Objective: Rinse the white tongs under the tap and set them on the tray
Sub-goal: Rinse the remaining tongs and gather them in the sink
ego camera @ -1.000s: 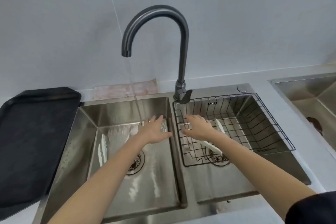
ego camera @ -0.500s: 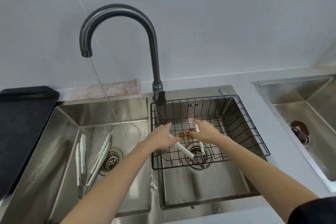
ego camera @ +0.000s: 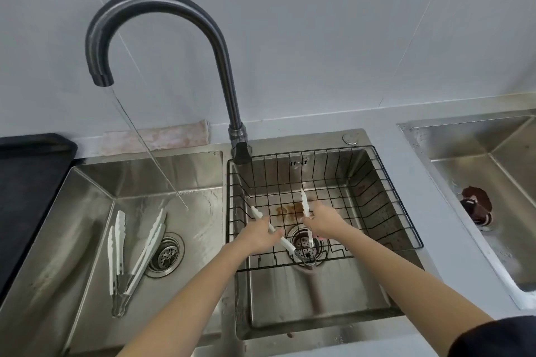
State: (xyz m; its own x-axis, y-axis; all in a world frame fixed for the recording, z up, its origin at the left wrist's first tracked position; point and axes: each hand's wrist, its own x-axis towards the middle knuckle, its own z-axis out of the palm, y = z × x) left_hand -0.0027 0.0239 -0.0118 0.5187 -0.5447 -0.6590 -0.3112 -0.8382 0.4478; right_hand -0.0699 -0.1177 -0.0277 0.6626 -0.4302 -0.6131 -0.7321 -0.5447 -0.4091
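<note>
A pair of white tongs (ego camera: 304,201) lies spread in a V in the black wire basket (ego camera: 385,182) of the right basin, hinge toward me over the drain. My left hand (ego camera: 258,236) is closed on its left arm, and my right hand (ego camera: 323,219) is closed on its right arm. Two more white tongs (ego camera: 120,240) (ego camera: 150,243) lie in the left basin (ego camera: 87,211) beside its drain. The dark tap (ego camera: 162,6) runs water into the left basin. The black tray (ego camera: 26,182) sits on the counter at far left.
A pinkish cloth (ego camera: 156,138) lies along the wall behind the left basin. Another steel sink (ego camera: 475,148) with a brown object in it (ego camera: 475,206) is at the right. Brown stains mark the right basin's floor under the basket.
My left hand crossed from under the water stream in the left basin to the basket. Both hands now grip the tongs' arms. My view has shifted right and closer.
</note>
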